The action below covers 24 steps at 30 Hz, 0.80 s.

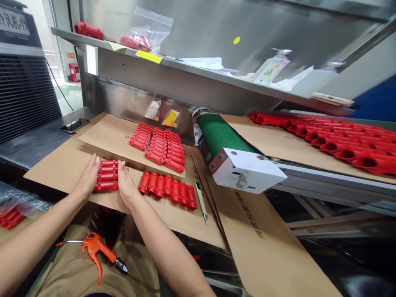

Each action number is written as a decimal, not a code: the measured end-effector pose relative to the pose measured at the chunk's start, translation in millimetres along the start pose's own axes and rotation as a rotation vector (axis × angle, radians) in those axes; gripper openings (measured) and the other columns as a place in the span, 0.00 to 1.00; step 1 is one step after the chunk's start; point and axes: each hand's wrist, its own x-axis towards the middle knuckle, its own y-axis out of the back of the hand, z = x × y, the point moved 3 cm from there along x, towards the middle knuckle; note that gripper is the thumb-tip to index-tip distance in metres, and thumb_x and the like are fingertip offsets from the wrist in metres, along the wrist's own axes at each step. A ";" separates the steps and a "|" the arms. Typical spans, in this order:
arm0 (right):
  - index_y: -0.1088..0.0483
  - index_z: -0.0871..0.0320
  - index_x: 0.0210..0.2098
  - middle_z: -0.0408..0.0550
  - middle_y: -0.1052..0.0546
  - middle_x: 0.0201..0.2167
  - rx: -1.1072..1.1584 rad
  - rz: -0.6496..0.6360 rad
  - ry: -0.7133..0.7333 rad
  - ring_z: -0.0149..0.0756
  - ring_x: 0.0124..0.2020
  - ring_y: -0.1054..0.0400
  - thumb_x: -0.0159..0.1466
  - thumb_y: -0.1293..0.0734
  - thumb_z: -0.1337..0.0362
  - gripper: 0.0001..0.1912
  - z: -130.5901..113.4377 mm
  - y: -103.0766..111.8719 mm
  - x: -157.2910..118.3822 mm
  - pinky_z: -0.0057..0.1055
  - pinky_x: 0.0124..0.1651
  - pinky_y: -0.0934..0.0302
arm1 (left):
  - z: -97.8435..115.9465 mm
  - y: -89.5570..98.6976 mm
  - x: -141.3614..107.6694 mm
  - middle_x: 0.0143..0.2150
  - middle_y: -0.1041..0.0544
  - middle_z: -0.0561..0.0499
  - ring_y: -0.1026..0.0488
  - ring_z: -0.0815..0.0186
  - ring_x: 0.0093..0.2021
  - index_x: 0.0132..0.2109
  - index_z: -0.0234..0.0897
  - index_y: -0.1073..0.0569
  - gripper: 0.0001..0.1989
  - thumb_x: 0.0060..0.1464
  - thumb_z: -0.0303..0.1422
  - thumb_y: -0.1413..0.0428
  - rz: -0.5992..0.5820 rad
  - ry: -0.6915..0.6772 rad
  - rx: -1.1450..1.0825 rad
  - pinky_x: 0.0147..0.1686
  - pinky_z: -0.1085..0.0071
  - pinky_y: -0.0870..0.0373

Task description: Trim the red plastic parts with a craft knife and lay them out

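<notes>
Between my two palms sits a short stack of red plastic tubes [107,176], lying sideways on the cardboard sheet [58,165]. My left hand [88,178] presses flat on their left ends, and my right hand [126,183] presses on their right ends. Just right of my right hand lies a row of several red tubes [167,187], side by side. Farther back, grouped red tubes [156,145] rest in three columns on another cardboard piece. A craft knife [201,204] with a pale handle lies at the row's right end.
An orange air blow gun [99,251] rests on my lap. To the right stands a green conveyor belt [224,134] with a white end bracket [247,171]; many red tubes [334,136] lie beyond. A phone [74,125] lies at left, beneath a metal shelf [173,64]. Small bags [171,118] lean at the back.
</notes>
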 end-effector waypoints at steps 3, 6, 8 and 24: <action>0.46 0.65 0.78 0.59 0.49 0.80 0.015 0.033 0.041 0.49 0.81 0.59 0.62 0.50 0.19 0.64 -10.6 9.5 -13.8 0.44 0.82 0.63 | 20.8 13.3 -1.4 0.80 0.50 0.24 0.54 0.40 0.81 0.79 0.23 0.51 0.52 0.62 0.57 0.50 -0.119 -0.074 0.209 0.74 0.42 0.51; 0.42 0.59 0.76 0.54 0.46 0.79 0.029 0.065 0.155 0.47 0.81 0.56 0.64 0.47 0.21 0.59 -24.8 22.4 -47.2 0.43 0.82 0.62 | 47.7 19.9 2.4 0.79 0.46 0.22 0.53 0.31 0.79 0.76 0.24 0.41 0.61 0.39 0.49 0.33 -0.329 -0.238 0.442 0.74 0.37 0.60; 0.36 0.53 0.72 0.52 0.38 0.76 0.030 0.078 0.247 0.46 0.79 0.48 0.68 0.47 0.25 0.49 -29.3 30.2 -82.4 0.43 0.81 0.57 | 63.1 17.7 9.3 0.75 0.39 0.19 0.44 0.26 0.74 0.75 0.26 0.38 0.62 0.33 0.44 0.31 -0.462 -0.306 0.577 0.71 0.32 0.55; 0.23 0.62 0.41 0.42 0.22 0.33 -0.393 -0.685 -0.605 0.36 0.35 0.24 0.64 0.21 0.63 0.12 179.4 13.3 -126.0 0.36 0.42 0.26 | 76.6 8.3 30.5 0.58 0.32 0.26 0.31 0.24 0.57 0.64 0.27 0.28 0.54 0.25 0.42 0.33 -0.689 -0.228 0.618 0.53 0.34 0.29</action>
